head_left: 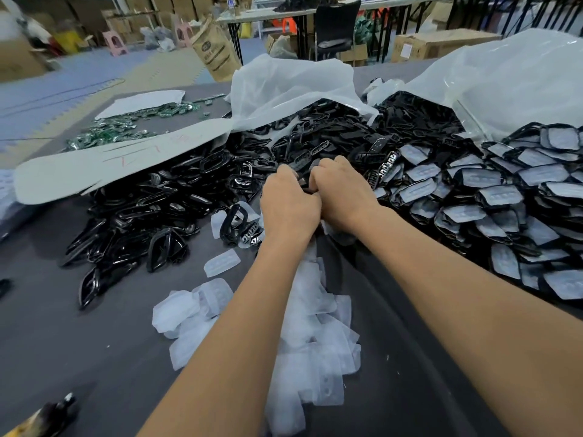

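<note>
My left hand [288,205] and my right hand [342,192] are pressed together at the middle of the dark table [63,342], fingers curled round a small black plastic part [304,182] that is mostly hidden between them. Behind and left of the hands lies a heap of glossy black frame parts [164,197]. To the right spreads a pile of black parts covered with white film [504,197]. Under my forearms lies a scatter of peeled translucent film pieces [315,326].
Clear plastic bags [520,77] rise behind the piles. A pale cardboard sheet [110,165] leans over the left heap, with green circuit boards [126,124] beyond it. One black frame with a button piece [239,225] lies beside my left hand. A dark tool [56,411] sits at the bottom left.
</note>
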The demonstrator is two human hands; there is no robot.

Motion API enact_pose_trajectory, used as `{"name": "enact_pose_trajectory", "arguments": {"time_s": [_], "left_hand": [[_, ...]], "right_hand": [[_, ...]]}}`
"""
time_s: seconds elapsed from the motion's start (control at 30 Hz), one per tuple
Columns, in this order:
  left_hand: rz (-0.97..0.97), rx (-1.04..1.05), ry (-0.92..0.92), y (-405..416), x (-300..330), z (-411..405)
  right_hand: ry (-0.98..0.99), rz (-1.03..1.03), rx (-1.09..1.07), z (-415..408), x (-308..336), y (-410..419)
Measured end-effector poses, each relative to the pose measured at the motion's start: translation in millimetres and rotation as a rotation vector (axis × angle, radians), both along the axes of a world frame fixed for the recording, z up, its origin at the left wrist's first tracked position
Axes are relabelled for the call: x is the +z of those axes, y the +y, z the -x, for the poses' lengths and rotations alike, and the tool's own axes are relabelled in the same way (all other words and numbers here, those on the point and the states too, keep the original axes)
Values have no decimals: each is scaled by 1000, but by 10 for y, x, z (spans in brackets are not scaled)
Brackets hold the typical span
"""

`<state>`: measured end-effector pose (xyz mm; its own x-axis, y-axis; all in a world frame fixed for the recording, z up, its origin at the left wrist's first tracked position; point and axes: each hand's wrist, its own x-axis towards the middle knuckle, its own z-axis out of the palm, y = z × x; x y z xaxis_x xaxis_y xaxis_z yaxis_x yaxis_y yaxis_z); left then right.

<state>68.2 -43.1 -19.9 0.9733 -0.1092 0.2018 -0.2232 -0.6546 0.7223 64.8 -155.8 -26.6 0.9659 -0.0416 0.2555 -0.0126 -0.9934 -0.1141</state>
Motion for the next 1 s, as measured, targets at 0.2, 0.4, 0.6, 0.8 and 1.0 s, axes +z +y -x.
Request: {"name": "enact_pose_trajectory", "arguments": {"time_s": [0.2, 0.4, 0.6, 0.8, 1.0], "left_hand": [[18, 190, -108, 395, -3, -61], [-160, 323, -64, 874, -211, 38], [1, 226, -58, 1136, -242, 34], [446, 53, 64, 1189, -250, 182], [636, -35, 130, 1104, -236, 182]], "right_hand": [[-198, -112, -68, 131, -13, 18], [-270, -622, -69, 261, 5, 258], [-124, -1424, 196, 507, 54, 600], [-97, -1474, 237, 673, -95, 712], [-194, -1539, 201, 722, -139, 716]]}}
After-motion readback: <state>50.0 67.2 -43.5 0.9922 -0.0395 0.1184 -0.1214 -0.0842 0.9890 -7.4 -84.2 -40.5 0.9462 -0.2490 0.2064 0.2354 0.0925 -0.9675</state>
